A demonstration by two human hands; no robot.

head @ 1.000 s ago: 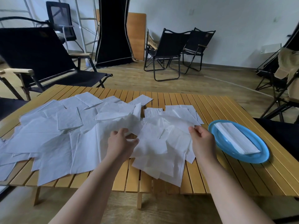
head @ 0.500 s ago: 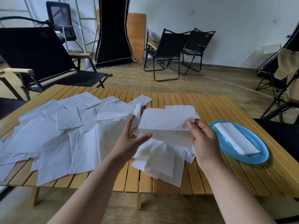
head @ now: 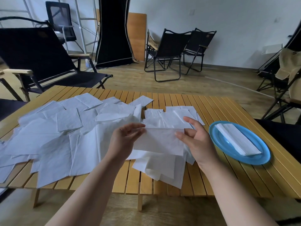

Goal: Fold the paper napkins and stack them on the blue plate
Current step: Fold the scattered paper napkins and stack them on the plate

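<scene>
Here both hands, left hand (head: 121, 141) and right hand (head: 196, 141), raised palms-inward, pinch the folded napkin (head: 160, 141) between their fingers (head: 138, 126).

The room was lit evenly by soft, diffuse daylight; shadows were kept faint and no glare was seen. Straight lines were bowed toward the edges by wide-angle distortion, where slight blur was noted.

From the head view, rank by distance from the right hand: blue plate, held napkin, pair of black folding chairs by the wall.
1. held napkin, pinched in the right hand itself.
2. blue plate, just to its right on the table.
3. black folding chairs, far back by the wall.
</scene>
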